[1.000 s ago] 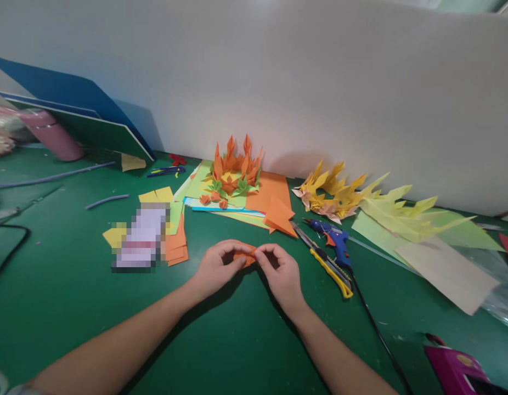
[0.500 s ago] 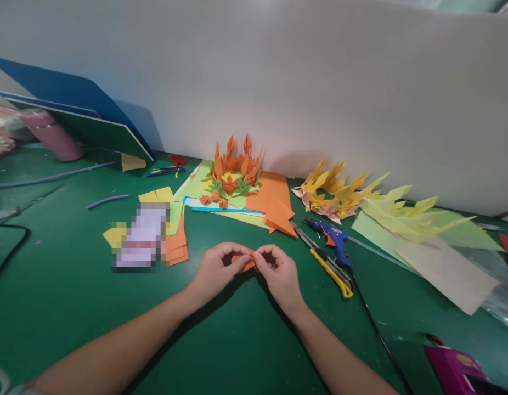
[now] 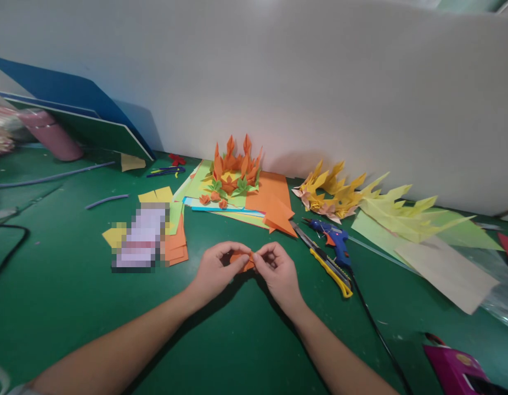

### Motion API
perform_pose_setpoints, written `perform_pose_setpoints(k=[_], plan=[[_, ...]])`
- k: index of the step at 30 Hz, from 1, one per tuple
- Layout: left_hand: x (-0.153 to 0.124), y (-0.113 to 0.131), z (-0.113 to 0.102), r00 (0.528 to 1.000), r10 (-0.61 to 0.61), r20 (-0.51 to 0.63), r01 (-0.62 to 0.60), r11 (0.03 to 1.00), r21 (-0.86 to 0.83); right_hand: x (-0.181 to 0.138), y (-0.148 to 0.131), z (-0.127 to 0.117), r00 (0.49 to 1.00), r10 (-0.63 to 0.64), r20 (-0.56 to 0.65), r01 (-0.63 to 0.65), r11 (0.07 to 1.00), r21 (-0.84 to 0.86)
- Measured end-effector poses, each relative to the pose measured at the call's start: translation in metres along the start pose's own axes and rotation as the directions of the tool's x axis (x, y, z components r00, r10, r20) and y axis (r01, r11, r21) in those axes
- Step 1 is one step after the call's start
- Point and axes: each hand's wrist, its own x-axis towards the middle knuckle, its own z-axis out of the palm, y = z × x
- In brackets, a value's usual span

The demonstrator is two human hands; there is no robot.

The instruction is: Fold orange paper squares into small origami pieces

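My left hand (image 3: 215,271) and my right hand (image 3: 278,271) meet over the green table (image 3: 73,285), both pinching a small folded piece of orange paper (image 3: 242,260). The fingers of each hand curl around it, and most of the paper is hidden between them. Just beyond the hands lies a folded orange sheet (image 3: 278,215), and to their left a stack of orange paper squares (image 3: 176,244).
An orange paper flower (image 3: 233,167) and a yellow paper flower (image 3: 334,192) stand against the white wall. A blue glue gun (image 3: 336,239) and a yellow utility knife (image 3: 330,266) lie right of my hands. Yellow-green sheets (image 3: 422,225), a magenta box (image 3: 455,367) and leaning boards (image 3: 81,126) are around.
My fingers have shifted slightly on the orange paper, pinching it closer together; both hands stay in the same place.
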Motion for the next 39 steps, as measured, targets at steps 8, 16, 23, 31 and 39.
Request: perform_pose_setpoints(k=[8,16,23,31,39], plan=[[0.004,-0.006,-0.002,0.986,-0.154,0.064,0.165,0.954,-0.251,0.001,0.003,0.001,0.998,-0.016,0.061,0.012,0.998,0.063],[0.008,-0.01,-0.005,0.979,-0.117,0.168,0.155,0.961,-0.229,0.0,-0.002,-0.001,0.992,-0.02,0.128,0.016,0.999,0.031],[0.006,-0.012,-0.002,0.97,-0.131,0.203,0.18,0.953,-0.246,0.001,-0.002,-0.003,0.992,-0.111,0.067,0.115,0.991,-0.061],[0.003,-0.011,0.003,0.966,-0.099,0.24,0.171,0.938,-0.3,0.0,-0.001,-0.01,0.99,-0.142,-0.004,0.141,0.986,-0.086],[0.002,-0.015,0.003,0.965,-0.091,0.245,0.129,0.981,-0.143,-0.013,-0.006,-0.016,0.986,-0.158,0.046,0.164,0.97,-0.18]])
